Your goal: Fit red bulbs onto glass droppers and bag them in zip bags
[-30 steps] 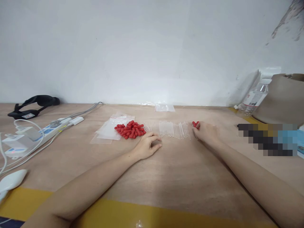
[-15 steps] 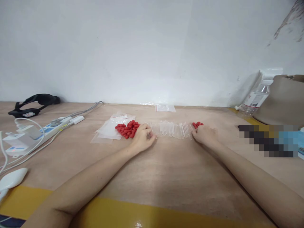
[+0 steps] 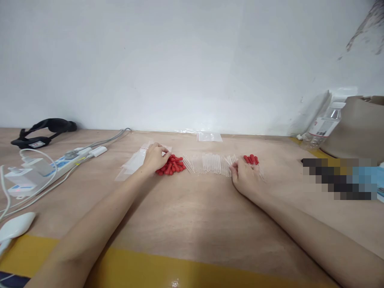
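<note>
A row of clear thin plastic tubes (image 3: 210,163) lies across the middle of the wooden table (image 3: 192,216). A heap of small red caps (image 3: 174,165) sits at its left end, and a few more red caps (image 3: 251,159) lie at its right end. My left hand (image 3: 154,157) rests with fingers curled on the left edge of the red heap, over the clear zip bags (image 3: 133,162). At the right end of the tube row my right hand (image 3: 244,174) has its fingers pinched on the tubes.
A power strip with plugs and white cables (image 3: 39,170) lies at the left, and a black strap device (image 3: 42,130) sits behind it. A white object (image 3: 15,226) is at the near left. A water bottle (image 3: 322,124) and a brown bag (image 3: 357,128) stand at the right. Another clear bag (image 3: 209,137) lies by the wall.
My left hand has moved left from the tube row's left end onto the far side of the red heap. My right hand has shifted slightly left and nearer along the tubes.
</note>
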The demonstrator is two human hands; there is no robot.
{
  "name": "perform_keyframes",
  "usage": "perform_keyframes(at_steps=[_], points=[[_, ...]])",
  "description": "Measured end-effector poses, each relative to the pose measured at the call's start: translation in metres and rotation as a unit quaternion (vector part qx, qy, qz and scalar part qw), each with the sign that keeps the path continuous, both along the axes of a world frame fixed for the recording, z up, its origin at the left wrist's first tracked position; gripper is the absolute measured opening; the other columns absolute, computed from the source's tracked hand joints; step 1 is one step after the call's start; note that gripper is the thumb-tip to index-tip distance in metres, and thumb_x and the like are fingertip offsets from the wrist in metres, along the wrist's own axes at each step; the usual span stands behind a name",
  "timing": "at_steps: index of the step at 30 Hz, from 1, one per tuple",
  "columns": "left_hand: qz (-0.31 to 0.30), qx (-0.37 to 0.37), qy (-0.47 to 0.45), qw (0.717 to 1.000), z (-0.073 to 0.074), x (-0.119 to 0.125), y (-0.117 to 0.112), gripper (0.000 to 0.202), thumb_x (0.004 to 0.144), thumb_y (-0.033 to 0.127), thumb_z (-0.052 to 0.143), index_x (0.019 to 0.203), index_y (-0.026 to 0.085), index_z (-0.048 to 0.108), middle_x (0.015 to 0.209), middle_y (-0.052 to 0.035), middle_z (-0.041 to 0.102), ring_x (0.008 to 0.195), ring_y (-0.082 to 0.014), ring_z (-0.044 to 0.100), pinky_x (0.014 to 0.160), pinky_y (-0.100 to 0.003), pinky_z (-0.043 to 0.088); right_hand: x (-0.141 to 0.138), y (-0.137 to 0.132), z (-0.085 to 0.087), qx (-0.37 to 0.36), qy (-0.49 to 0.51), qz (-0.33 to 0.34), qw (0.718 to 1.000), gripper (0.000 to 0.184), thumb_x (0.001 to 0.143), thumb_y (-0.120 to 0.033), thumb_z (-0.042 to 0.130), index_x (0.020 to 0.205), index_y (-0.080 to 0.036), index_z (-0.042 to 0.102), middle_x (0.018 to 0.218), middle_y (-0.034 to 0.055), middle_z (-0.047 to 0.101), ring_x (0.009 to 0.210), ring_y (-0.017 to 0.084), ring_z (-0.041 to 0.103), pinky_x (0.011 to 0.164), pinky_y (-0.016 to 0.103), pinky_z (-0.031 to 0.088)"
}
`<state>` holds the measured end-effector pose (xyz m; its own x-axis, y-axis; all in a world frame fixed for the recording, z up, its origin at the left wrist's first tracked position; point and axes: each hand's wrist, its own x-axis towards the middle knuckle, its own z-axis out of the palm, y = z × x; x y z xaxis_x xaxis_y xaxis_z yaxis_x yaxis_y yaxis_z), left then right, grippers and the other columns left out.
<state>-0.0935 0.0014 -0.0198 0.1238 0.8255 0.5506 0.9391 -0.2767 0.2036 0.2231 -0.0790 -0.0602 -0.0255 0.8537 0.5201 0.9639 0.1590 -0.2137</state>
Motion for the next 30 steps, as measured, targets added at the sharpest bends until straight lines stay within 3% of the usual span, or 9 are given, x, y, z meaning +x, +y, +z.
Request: perform_keyframes(at_steps=[5,7,10,13,15,18,21,24,30], points=[[-0.009,0.001,-0.033,0.999,0.007,0.005,-0.004,0.021,0.072,0.033,0.053,0.075,0.017,0.065,0.083,-0.0079,0.058,0.082,-0.0233,0.053,0.079,-0.036,0.041,-0.006,-0.004,-0.011,0.025,0.048,0.115,0.992,0.029,0.085,-0.027,0.035,0.106,-0.013,0.051,0.079,0.0084,0.063,0.077,0.021,0.057,0.073,0.034,0.039],[-0.006,-0.008,-0.091,0.996,0.013,0.006,-0.006,0.019,0.073,0.032,0.053,0.076,0.016,0.061,0.08,-0.0066,0.06,0.076,-0.0208,0.055,0.074,-0.033,0.042,-0.006,-0.002,-0.013,0.037,0.054,0.132,0.989,0.033,0.086,-0.026,0.035,0.11,-0.011,0.051,0.081,0.0093,0.063,0.077,0.021,0.057,0.071,0.032,0.041],[-0.033,0.003,-0.205,0.978,0.018,0.014,-0.01,0.019,0.076,0.032,0.051,0.084,0.015,0.056,0.08,-0.005,0.061,0.071,-0.0167,0.056,0.067,-0.029,0.043,-0.007,-0.003,-0.01,0.042,0.054,0.166,0.984,0.029,0.086,-0.024,0.034,0.101,-0.013,0.056,0.085,0.0098,0.063,0.079,0.02,0.057,0.071,0.031,0.042],[-0.14,0.0,-0.297,0.944,0.013,0.034,-0.02,0.026,0.079,0.029,0.048,0.102,0.015,0.048,0.08,-0.0031,0.059,0.071,-0.0132,0.056,0.065,-0.025,0.044,-0.012,-0.011,0.001,0.031,0.047,0.191,0.98,0.024,0.086,-0.023,0.035,0.089,-0.014,0.058,0.083,0.0084,0.062,0.077,0.018,0.057,0.07,0.029,0.042],[-0.235,-0.053,-0.335,0.911,0.004,0.053,-0.032,0.034,0.08,0.025,0.048,0.112,0.017,0.042,0.077,-0.0008,0.057,0.071,-0.0115,0.057,0.066,-0.024,0.044,-0.015,-0.017,0.007,0.019,0.047,0.2,0.979,0.021,0.085,-0.022,0.037,0.086,-0.015,0.057,0.08,0.0073,0.062,0.075,0.018,0.057,0.068,0.029,0.041],[-0.32,-0.172,-0.376,0.853,-0.014,0.079,-0.05,0.024,0.076,0.022,0.054,0.099,0.016,0.051,0.079,-0.0018,0.058,0.07,-0.0105,0.058,0.064,-0.022,0.044,-0.018,-0.021,0.007,0.005,0.053,0.228,0.972,0.017,0.085,-0.022,0.038,0.087,-0.016,0.054,0.079,0.0053,0.063,0.073,0.017,0.057,0.067,0.029,0.039],[-0.293,-0.259,-0.43,0.814,-0.03,0.093,-0.063,0.018,0.067,0.022,0.065,0.078,0.013,0.054,0.076,-0.0031,0.061,0.07,-0.0119,0.059,0.065,-0.023,0.044,-0.018,-0.019,-0.001,0.006,0.05,0.25,0.967,0.016,0.085,-0.022,0.038,0.088,-0.018,0.053,0.078,0.0033,0.063,0.069,0.015,0.056,0.069,0.03,0.036],[-0.274,-0.273,-0.477,0.789,-0.036,0.096,-0.067,0.025,0.06,0.024,0.071,0.069,0.013,0.051,0.069,-0.001,0.06,0.068,-0.0123,0.06,0.065,-0.023,0.044,-0.016,-0.017,-0.005,0.014,0.046,0.251,0.967,0.016,0.085,-0.023,0.038,0.087,-0.018,0.053,0.074,0.0015,0.063,0.061,0.013,0.055,0.069,0.031,0.033],[-0.274,-0.259,-0.455,0.806,-0.037,0.096,-0.067,0.028,0.061,0.028,0.071,0.068,0.014,0.047,0.062,0.0024,0.054,0.06,-0.0098,0.057,0.057,-0.019,0.041,-0.017,-0.02,-0.001,0.017,0.05,0.252,0.966,0.015,0.084,-0.023,0.041,0.088,-0.018,0.054,0.072,0.0005,0.063,0.058,0.011,0.053,0.07,0.031,0.032]])
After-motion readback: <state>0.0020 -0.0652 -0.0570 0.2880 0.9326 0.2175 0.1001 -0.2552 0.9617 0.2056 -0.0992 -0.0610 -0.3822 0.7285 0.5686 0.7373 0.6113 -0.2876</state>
